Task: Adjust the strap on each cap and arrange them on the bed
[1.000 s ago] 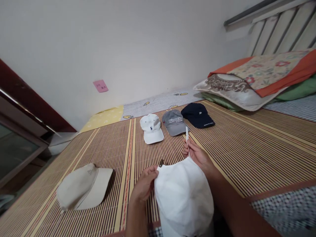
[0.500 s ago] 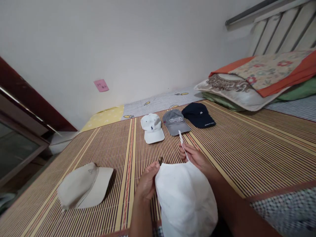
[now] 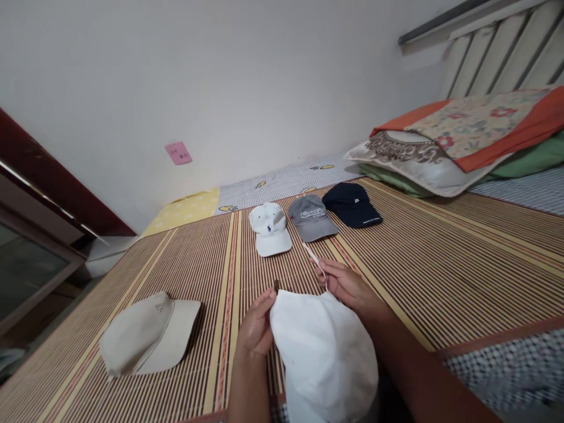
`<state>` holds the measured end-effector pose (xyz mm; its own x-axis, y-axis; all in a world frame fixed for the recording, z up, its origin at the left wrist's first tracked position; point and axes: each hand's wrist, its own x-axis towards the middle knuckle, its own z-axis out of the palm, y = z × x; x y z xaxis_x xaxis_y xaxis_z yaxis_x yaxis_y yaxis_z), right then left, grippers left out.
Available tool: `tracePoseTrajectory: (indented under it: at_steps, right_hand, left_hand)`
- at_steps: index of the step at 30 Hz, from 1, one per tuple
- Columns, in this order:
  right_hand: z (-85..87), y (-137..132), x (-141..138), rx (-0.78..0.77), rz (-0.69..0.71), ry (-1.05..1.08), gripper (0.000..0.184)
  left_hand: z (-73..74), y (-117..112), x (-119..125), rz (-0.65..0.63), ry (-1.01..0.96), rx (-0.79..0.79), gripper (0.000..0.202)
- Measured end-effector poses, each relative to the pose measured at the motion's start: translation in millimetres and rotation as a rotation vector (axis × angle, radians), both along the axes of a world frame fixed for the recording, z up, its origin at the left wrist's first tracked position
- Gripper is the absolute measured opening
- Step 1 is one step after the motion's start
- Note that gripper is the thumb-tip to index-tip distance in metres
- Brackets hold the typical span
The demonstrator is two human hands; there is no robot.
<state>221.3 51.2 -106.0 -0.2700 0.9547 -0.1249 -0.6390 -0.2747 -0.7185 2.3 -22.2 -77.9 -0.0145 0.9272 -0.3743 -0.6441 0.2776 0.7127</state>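
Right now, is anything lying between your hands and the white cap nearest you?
Nothing visible. Left hand grips the white cap by its buckle; right hand holds its strap.

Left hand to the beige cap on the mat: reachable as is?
Probably yes, but not free: the left hand pinches the white cap near its buckle. The beige cap lies to its left on the mat, only bare mat between them.
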Motion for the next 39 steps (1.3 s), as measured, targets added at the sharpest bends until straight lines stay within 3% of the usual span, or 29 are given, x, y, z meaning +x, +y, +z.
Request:
tracePoseTrajectory:
  at_steps: [8,12,17,23,27,30,39]
  right_hand:
    - [-5.6,1,5,0.011,0.075,-0.142,0.019]
    - [-9.4,0,1,0.020,0.176,-0.239,0.023]
    - [-16.2,-2,-7,0.029,0.369,-0.363,0.037]
    - [-15.4,-8,-13,0.087,0.503,-0.330,0.038]
    - [-6.5,-12,-12,0.103,0.477,-0.238,0.032]
    - [-0.5,-13,-10,0.090,0.402,-0.143,0.040]
    - [4.8,-13,-1,0.018,0.239,0.086,0.034]
  left_hand:
    - [-11.1,5,-10,0.016,-0.080,-0.030,0.014]
    - [-9.6,5,-14,-0.014,-0.144,-0.070,0.003]
    - [-2.3,1,-18,0.021,-0.214,-0.080,0.019]
    - [-4.0,-1,-22,0.045,-0.241,-0.056,0.016]
    - [-5.2,-2,-22,0.044,-0.227,-0.010,0.006]
    - [-4.8,-2,-20,0.031,-0.190,0.021,0.008]
    - [-4.2,-1,-13,-0.042,-0.066,0.056,0.031]
